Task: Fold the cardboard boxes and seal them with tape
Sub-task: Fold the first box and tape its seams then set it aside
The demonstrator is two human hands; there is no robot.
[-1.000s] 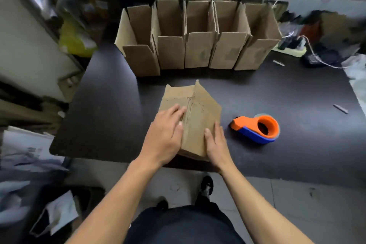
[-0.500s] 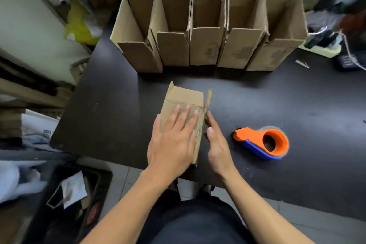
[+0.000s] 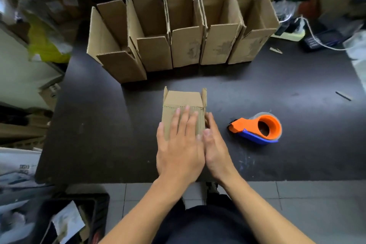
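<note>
A small cardboard box lies on the black table near its front edge, with two short flaps sticking up at its far end. My left hand presses flat on the top of the box with straight, spread fingers. My right hand lies against the box's right side, fingers straight and pointing away from me. An orange and blue tape dispenser with clear tape sits on the table just right of my right hand, untouched.
Several open-topped cardboard boxes stand in a row along the back of the table. Cables and a dark device lie at the back right, and small scraps dot the right side. Clutter and bins sit on the floor at the left.
The box has been turned and squared up to face me. My left hand flattened onto its top flap, and my right hand moved against its right side.
</note>
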